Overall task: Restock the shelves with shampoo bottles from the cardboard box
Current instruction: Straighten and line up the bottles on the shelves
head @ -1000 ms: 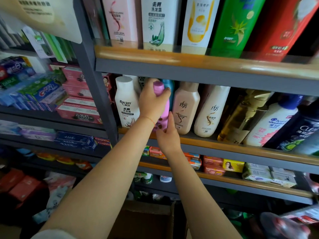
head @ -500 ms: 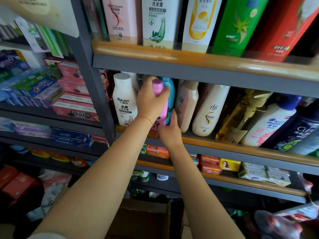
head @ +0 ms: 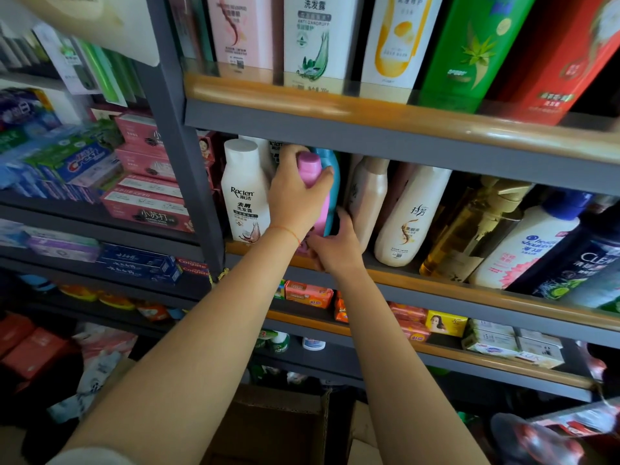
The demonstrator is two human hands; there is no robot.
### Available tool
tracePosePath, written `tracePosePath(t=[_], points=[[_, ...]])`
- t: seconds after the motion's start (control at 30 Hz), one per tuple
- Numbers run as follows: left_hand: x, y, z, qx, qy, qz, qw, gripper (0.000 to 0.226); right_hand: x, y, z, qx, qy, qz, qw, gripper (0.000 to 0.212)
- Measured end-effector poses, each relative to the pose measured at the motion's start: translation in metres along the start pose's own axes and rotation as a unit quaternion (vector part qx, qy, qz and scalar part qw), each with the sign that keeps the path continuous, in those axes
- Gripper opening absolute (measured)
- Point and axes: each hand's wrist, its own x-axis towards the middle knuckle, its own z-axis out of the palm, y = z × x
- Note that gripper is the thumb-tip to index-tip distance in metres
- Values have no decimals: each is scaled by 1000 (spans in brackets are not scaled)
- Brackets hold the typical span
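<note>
The left hand (head: 298,196) wraps its fingers and thumb round the upper part of a pink bottle (head: 313,182), just below its rounded pink cap, and holds it upright on the middle shelf (head: 436,280). The right hand (head: 335,246) sits lower, at the foot of the pink bottle, fingers curled in beside its base; whether they grip the bottle or only press against it is hidden by the left wrist, so I cannot tell. A thin orange thread circles the left wrist.

Directly behind the pink bottle, touching it, stands a blue bottle (head: 332,189) with smooth glossy plastic sides. Left of the pink bottle is a white bottle (head: 245,193) with a flat round cap and printed label, close enough to crowd the left hand. Right of the pink bottle stands a beige bottle (head: 367,196), then a cream bottle (head: 407,219) leaning over, then a clear amber pump bottle (head: 466,229), a white bottle with a blue cap (head: 530,243) and a dark blue bottle (head: 583,260), all tilted.

Above the pink bottle, a shelf with a wooden front rail carries tall flat packs: pink (head: 245,28), white (head: 315,38), white and yellow (head: 399,38), green (head: 469,52) and red (head: 563,58). Far left of the pink bottle, beyond a grey metal post (head: 181,135), toothpaste cartons (head: 84,162) are stacked. Below the pink bottle, lower shelves hold small soap boxes (head: 307,293), and an open brown cardboard box (head: 275,427) lies between the forearms
</note>
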Motion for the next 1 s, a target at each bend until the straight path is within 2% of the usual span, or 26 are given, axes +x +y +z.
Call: tracePosePath(t=[0.17,0.23,0.33,0.4,0.5,0.57,0.67,0.87,1.0], points=[[-1,-5,2,-18,-4,15,1000,52,5,8,5,-4,8,-12,1000,79],[-5,-8,2,-30,-9,9,999,54,-2,8,4,-63,38,-59,996,70],[-20,-18,1,-79,-28,-40,996,59,-22,7,0,-117,130,-158,972,52],[-28,-26,2,-126,-37,-79,988,65,-26,9,2,-74,136,-171,973,59],[-29,-31,-1,-153,-41,-116,981,69,-20,11,12,-12,80,-142,986,77],[-26,-34,-2,-167,-52,-135,975,71,-16,8,18,7,71,-145,987,78],[-23,-37,-3,-183,-63,-151,969,64,-4,0,25,50,70,-151,985,74],[-26,-40,-4,-193,-61,-172,964,54,11,-9,34,79,76,-144,984,87],[-26,-39,1,-206,-41,-168,963,63,13,-9,33,93,63,-148,983,86]])
